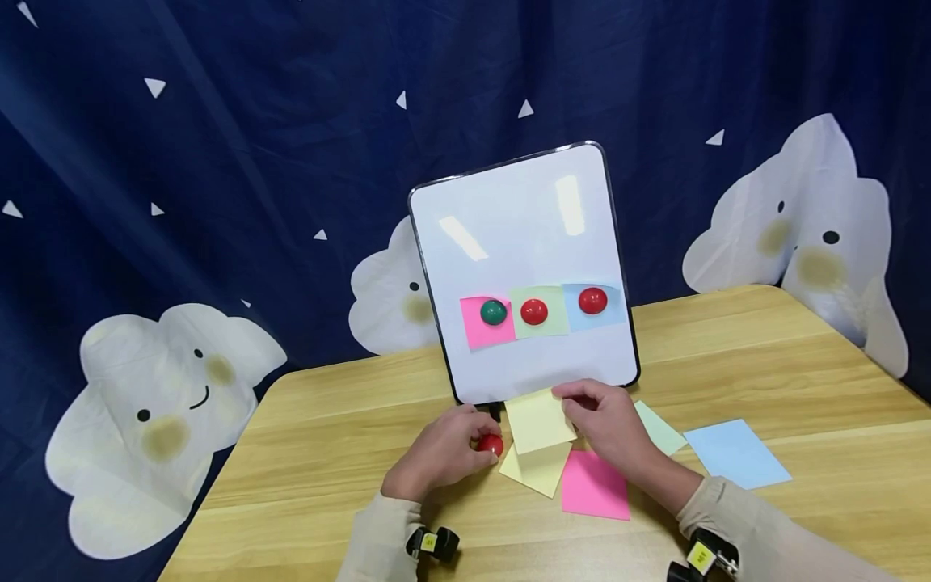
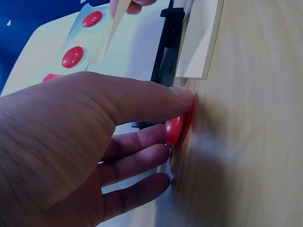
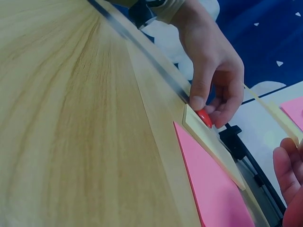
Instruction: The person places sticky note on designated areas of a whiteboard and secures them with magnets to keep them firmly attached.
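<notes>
Low on the wooden table, my left hand (image 1: 445,449) has its thumb and fingers around a round red magnet (image 1: 491,444), seen edge-on in the left wrist view. My right hand (image 1: 609,424) pinches a pale yellow sticky note (image 1: 537,422) by its right edge, raised in front of the whiteboard's bottom edge. Below that note lies a yellow sticky-note pad (image 1: 538,475), just right of the red magnet. Upright at the back, the whiteboard (image 1: 516,218) carries a row of pink (image 1: 480,337), green (image 1: 550,323) and blue (image 1: 609,315) notes, each under a round magnet.
A pink pad (image 1: 596,487) lies beside the yellow one, near my right wrist. Further right are a green pad (image 1: 660,430), partly behind my right hand, and a blue pad (image 1: 738,454). A dark blue curtain (image 1: 276,145) with clouds hangs behind the table (image 1: 320,436).
</notes>
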A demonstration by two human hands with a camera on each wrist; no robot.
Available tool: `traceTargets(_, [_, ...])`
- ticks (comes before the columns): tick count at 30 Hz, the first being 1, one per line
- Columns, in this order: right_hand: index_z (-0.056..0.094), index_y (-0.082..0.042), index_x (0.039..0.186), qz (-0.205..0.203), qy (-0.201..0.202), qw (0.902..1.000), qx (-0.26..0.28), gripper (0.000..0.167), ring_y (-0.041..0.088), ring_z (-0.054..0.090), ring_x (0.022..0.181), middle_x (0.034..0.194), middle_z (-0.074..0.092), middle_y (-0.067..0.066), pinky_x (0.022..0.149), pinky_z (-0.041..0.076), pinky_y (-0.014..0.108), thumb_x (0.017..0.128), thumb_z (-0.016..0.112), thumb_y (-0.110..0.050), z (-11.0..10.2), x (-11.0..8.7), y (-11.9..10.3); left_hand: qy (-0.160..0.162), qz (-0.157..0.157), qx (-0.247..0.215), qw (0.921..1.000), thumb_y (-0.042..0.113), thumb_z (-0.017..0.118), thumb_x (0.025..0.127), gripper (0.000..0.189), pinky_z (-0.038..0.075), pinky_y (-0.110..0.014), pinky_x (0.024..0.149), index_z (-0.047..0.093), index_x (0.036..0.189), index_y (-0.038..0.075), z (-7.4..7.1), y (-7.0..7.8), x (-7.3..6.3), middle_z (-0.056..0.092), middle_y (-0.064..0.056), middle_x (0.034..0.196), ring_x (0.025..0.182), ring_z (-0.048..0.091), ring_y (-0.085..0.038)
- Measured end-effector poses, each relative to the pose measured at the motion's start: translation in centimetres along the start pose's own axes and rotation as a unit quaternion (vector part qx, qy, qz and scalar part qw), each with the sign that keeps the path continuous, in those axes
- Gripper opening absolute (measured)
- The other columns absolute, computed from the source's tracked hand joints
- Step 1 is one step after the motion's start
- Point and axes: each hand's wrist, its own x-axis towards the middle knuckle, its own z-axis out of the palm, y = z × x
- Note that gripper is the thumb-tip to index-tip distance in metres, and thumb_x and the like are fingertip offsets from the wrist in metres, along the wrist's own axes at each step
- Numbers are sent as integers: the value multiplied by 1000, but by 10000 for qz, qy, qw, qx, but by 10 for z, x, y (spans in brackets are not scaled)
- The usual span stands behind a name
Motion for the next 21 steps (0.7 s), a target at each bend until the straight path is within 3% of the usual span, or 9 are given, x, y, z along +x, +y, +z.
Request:
traceTargets(12, [74,-3,113,32,-101,9999,74,20,19,60,92,106,71,9,73,52,22,95,67,-7,-1,0,1,80,98,-109,9999,25,79,86,21,50,-27,79,74,105,21,0,-1,0,61,8,97,89,57,-11])
traceTargets(18, [74,-3,112,-20,-96,9999,74,19,20,60,93,106,70,9,77,52,22,95,67,-7,-1,0,1,210,-91,-517,9984,23,78,88,20,51,-25,77,73,107,20,0,1,0,56,7,98,86,59,-10])
traceTargets(21, [74,-3,111,-66,-50,9999,68,18,19,61,92,105,70,9,76,52,22,94,67,-6,-1,0,1,329,-44,-679,9971,22,77,89,20,51,-23,76,73,108,19,0,2,0,54,5,100,88,59,-11])
